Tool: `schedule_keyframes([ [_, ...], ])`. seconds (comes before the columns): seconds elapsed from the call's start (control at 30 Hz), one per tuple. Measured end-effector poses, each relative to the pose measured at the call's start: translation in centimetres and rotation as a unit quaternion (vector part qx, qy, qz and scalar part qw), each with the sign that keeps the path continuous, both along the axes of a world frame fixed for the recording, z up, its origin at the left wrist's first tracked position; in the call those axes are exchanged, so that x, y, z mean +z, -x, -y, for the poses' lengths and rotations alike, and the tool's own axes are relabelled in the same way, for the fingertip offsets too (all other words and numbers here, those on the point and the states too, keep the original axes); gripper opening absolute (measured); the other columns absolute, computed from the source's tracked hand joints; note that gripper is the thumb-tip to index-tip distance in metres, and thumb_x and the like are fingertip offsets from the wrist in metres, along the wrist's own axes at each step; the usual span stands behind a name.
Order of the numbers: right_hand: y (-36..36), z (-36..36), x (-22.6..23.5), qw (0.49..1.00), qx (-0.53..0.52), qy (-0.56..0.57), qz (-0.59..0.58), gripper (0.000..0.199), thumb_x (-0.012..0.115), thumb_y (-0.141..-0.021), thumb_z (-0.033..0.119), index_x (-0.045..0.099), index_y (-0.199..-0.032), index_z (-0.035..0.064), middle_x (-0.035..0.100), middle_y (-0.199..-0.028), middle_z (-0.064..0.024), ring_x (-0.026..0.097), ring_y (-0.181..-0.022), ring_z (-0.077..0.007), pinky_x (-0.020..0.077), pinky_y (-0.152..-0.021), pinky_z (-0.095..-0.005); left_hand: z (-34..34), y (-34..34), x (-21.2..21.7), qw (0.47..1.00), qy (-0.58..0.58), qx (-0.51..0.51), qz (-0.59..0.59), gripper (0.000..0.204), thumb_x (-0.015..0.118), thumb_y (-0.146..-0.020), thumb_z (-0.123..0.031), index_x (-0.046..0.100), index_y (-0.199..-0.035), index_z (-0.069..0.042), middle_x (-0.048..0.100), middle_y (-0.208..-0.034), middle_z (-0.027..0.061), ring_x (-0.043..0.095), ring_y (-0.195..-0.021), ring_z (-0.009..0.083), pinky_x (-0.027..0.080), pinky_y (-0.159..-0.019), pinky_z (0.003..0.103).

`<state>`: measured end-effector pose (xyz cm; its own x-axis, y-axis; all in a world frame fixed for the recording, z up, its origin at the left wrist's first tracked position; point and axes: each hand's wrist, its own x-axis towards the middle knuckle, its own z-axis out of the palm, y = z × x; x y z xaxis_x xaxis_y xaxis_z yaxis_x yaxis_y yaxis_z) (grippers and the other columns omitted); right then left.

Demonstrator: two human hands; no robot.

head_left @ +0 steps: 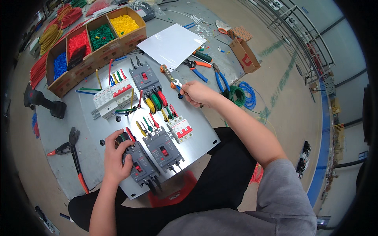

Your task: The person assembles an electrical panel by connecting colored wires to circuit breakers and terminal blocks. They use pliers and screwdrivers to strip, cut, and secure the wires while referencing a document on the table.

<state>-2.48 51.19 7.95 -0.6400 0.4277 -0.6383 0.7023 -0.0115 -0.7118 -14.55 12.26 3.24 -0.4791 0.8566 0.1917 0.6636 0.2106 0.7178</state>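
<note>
Metal panel [98,129] with breakers [161,147], cardboard boxes [94,43], pliers [220,78] beyond.

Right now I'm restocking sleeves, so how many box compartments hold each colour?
Cardboard compartments along the top left of the metal panel, away from both hands:
Blue sleeves: 1
Red sleeves: 1
Green sleeves: 1
Yellow sleeves: 1
Total: 4

A grey metal mounting plate [94,157] rests on the floor [283,98]. The plate carries black circuit breakers [163,149], white breakers [114,94] and a white sheet [171,44]. Pliers [71,151], a drill [41,100] and a divided cardboard box [98,53] lie alongside.
</note>
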Motion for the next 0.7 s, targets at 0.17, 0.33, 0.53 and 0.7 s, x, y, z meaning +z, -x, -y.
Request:
schedule_keyframes([
  [0.17,0.6,1.2,0.0,0.998,-0.041,0.046,0.006,0.021,0.044,-0.113,0.023,0.056,-0.114,0.0061,0.058,-0.068,-0.0029,0.054,-0.052,-0.0147,0.0432,-0.047,-0.0337,0.0,0.0,0.1,1.000,0.003,-0.003,-0.011,0.042,0.059,-0.093,-0.038,0.073,-0.120,-0.009,0.051,-0.155,0.0223,0.051,-0.137,0.0412,0.045,-0.106,0.047],
  [0.33,1.2,1.6,-0.2,0.975,-0.148,0.167,-0.017,0.020,0.044,-0.116,0.025,0.056,-0.117,0.0089,0.052,-0.069,0.0031,0.053,-0.055,-0.0102,0.0423,-0.047,-0.0268,0.1,-0.2,0.1,1.000,-0.006,0.006,0.000,0.039,0.062,-0.086,-0.027,0.075,-0.118,-0.010,0.053,-0.154,0.0213,0.051,-0.136,0.0426,0.046,-0.110,0.050],
  [0.53,1.2,-0.3,-1.4,0.930,-0.191,0.311,-0.038,0.020,0.043,-0.118,0.024,0.057,-0.115,0.0104,0.044,-0.073,0.0063,0.035,-0.056,-0.0055,0.0291,-0.045,-0.0234,0.0,-0.3,0.2,1.000,-0.011,0.008,-0.007,0.037,0.063,-0.083,-0.023,0.075,-0.116,-0.010,0.053,-0.153,0.0216,0.051,-0.137,0.0445,0.045,-0.113,0.053],
  [0.7,1.8,-0.3,-0.7,0.967,-0.142,0.210,0.023,0.021,0.041,-0.116,0.022,0.055,-0.107,0.0113,0.041,-0.073,0.0055,0.027,-0.056,-0.0046,0.0211,-0.043,-0.0248,0.1,-0.3,0.1,1.000,-0.012,0.010,-0.007,0.037,0.063,-0.085,-0.025,0.076,-0.116,-0.010,0.053,-0.153,0.0217,0.051,-0.137,0.0444,0.045,-0.113,0.053],
])
